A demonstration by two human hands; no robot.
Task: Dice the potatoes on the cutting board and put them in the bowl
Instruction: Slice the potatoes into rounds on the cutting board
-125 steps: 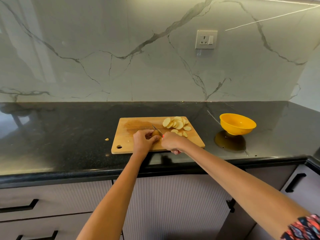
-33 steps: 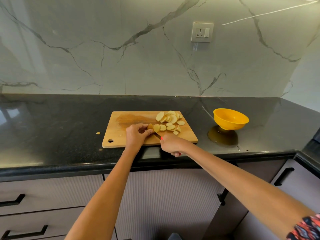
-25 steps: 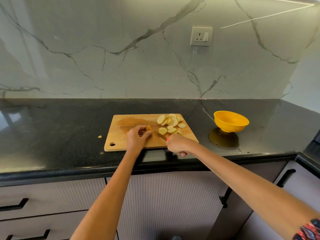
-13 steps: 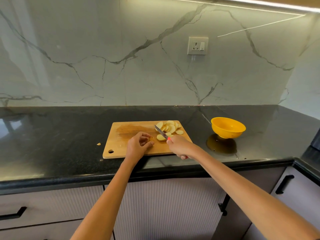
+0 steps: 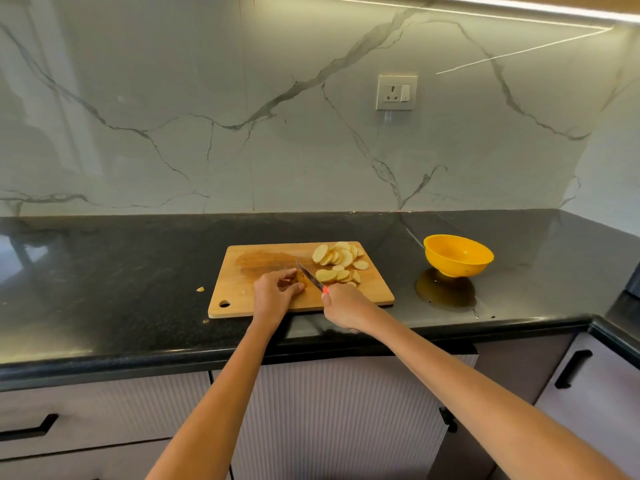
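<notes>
Head view: a small potato end (image 5: 298, 279) is pinched by the left hand (image 5: 273, 296) on the cutting board (image 5: 242, 296), the knife (image 5: 309, 276) is gripped by the right hand (image 5: 346, 306), slices (image 5: 337, 261) are left undiced, and a nicked fingertip is risked.
</notes>
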